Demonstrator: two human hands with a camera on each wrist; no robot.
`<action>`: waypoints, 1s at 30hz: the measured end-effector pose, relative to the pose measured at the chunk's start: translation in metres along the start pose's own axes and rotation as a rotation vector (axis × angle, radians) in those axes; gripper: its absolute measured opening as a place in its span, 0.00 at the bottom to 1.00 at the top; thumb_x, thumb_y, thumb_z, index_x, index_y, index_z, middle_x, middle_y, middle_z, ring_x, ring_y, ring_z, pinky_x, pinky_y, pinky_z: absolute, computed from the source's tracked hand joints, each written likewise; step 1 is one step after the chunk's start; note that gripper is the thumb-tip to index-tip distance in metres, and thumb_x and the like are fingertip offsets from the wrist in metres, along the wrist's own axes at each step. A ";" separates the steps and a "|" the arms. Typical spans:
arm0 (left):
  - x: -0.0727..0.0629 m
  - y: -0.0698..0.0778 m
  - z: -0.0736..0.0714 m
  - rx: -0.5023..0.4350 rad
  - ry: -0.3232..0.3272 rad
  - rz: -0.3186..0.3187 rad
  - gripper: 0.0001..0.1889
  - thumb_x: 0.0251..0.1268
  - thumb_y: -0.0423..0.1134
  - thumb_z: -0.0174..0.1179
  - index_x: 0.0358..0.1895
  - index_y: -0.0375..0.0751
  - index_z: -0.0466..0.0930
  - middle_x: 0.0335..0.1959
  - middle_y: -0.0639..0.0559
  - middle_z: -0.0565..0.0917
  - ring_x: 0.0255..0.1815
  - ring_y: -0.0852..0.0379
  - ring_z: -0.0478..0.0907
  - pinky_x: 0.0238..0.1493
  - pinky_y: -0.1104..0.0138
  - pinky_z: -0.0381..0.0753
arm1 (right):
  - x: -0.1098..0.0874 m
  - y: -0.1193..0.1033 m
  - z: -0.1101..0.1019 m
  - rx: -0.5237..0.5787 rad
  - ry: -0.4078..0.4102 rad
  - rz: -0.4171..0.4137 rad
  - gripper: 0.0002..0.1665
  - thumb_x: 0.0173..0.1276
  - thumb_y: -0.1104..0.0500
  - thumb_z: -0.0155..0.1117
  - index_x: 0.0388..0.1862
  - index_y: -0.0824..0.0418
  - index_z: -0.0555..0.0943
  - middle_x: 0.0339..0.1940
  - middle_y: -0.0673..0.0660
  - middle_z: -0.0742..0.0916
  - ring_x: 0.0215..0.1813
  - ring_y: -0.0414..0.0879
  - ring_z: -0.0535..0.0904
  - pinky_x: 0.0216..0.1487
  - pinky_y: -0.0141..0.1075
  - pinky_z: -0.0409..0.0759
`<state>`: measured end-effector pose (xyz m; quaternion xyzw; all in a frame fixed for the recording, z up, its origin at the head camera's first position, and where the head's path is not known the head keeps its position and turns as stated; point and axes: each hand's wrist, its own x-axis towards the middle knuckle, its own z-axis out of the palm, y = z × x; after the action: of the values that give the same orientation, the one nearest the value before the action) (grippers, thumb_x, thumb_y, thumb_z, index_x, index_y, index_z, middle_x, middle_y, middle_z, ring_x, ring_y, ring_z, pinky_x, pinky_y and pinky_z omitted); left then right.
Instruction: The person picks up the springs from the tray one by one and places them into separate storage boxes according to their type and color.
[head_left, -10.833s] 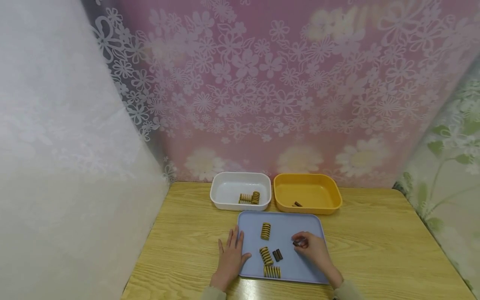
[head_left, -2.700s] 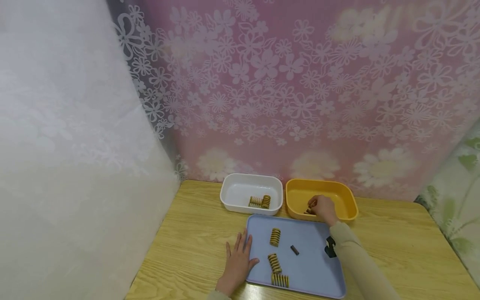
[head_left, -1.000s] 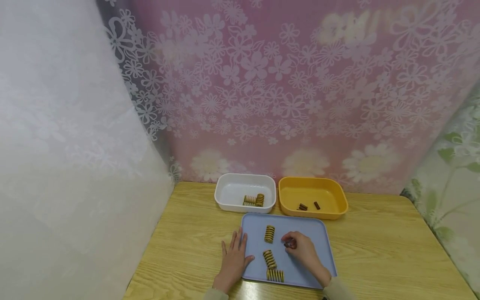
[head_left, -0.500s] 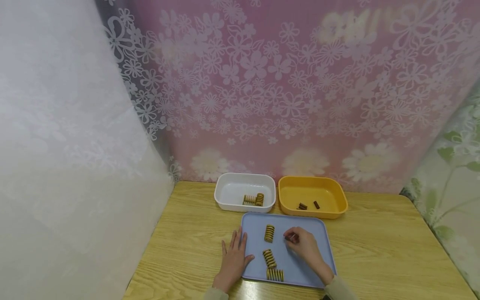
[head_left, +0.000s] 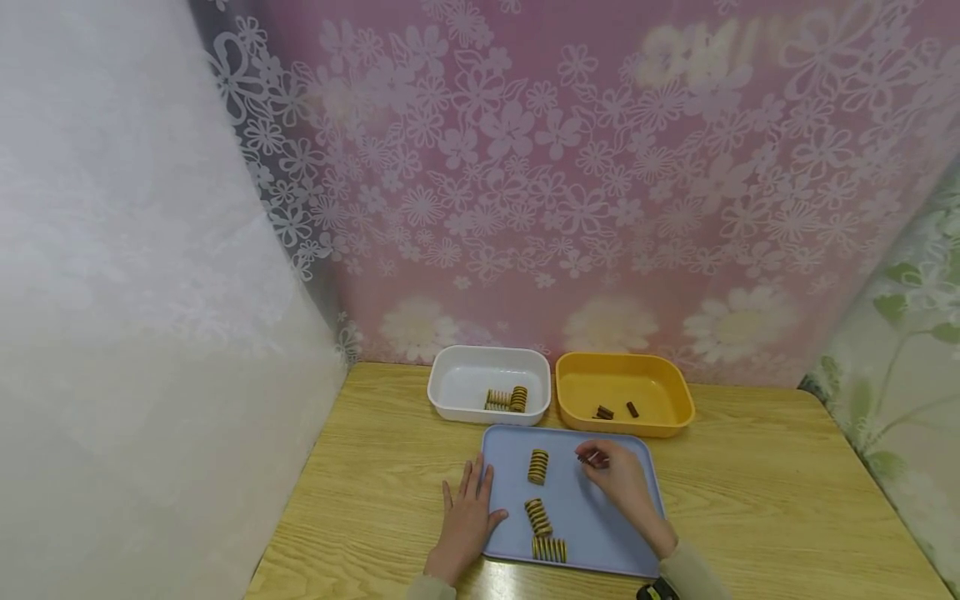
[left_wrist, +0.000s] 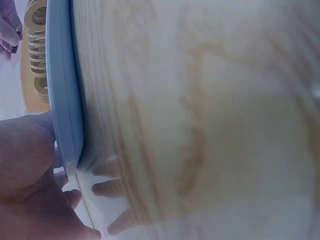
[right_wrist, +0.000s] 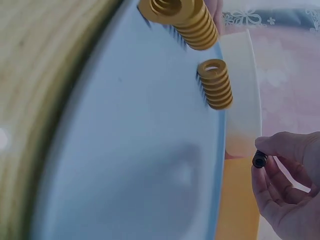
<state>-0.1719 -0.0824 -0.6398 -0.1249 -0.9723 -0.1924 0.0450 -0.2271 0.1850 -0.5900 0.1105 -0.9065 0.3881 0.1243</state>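
My right hand [head_left: 621, 482] pinches a small dark coil spring [right_wrist: 260, 159] between thumb and fingertips, above the far right part of the blue tray [head_left: 592, 537]. The spring's hollow end shows in the right wrist view. On the tray lie three larger yellow springs: one upper spring [head_left: 537, 467], a slanted middle one [head_left: 537, 517] and a sideways one [head_left: 550, 549] by the near edge. My left hand [head_left: 463, 527] lies at the tray's left edge with its fingers spread, thumb over the rim.
Behind the tray stand a white box [head_left: 457, 383] with yellow springs [head_left: 517, 399] in it and a yellow box [head_left: 652, 387] with several small dark springs [head_left: 604, 412]. Both sit on the wooden table [head_left: 765, 483], close to a flowered curtain [head_left: 525, 208].
After letting go of a dark spring in the yellow box, my right hand has picked the last dark one off the tray and moved it away from me, toward that box. My left hand stays put.
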 end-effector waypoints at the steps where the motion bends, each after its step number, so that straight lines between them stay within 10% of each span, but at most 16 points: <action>1: 0.000 0.000 0.000 -0.001 0.002 0.000 0.39 0.64 0.54 0.64 0.73 0.33 0.68 0.79 0.37 0.60 0.78 0.36 0.59 0.66 0.27 0.57 | 0.002 0.000 -0.001 0.004 -0.006 0.001 0.13 0.54 0.74 0.76 0.36 0.62 0.87 0.33 0.53 0.88 0.32 0.45 0.83 0.35 0.36 0.84; 30: 0.000 -0.003 0.004 0.042 0.028 0.001 0.39 0.63 0.54 0.65 0.73 0.34 0.69 0.78 0.38 0.62 0.77 0.37 0.61 0.64 0.27 0.60 | 0.105 0.026 -0.017 -0.063 -0.055 -0.033 0.08 0.61 0.72 0.72 0.40 0.68 0.86 0.35 0.63 0.88 0.33 0.55 0.86 0.32 0.45 0.86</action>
<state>-0.1729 -0.0829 -0.6447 -0.1218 -0.9753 -0.1737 0.0612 -0.3320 0.2041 -0.5632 0.1319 -0.9194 0.3542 0.1092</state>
